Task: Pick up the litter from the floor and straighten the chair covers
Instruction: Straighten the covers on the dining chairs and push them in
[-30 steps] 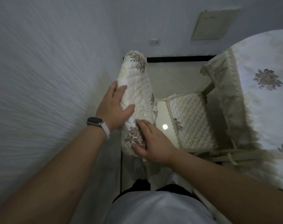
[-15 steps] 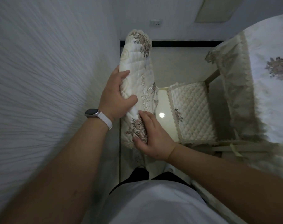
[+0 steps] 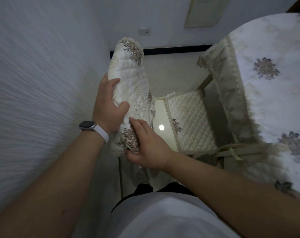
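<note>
My left hand point(image 3: 109, 109) kept gripping the chair-back cover point(image 3: 128, 66) while my right hand point(image 3: 149, 145) curled round its near end, presumably straightening it.

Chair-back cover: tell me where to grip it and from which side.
Grip its lace-trimmed lower hem, coming from above at both side edges: the chair-back cover stands upright like a fitted sleeve, so a downward pull probably smooths it. The right hand grips there.

A white wall socket point(image 3: 145, 31) sits above the black skirting strip point(image 3: 173, 49); at right hangs a lace-edged white tablecloth point(image 3: 269, 93) embroidered with flowers.
</note>
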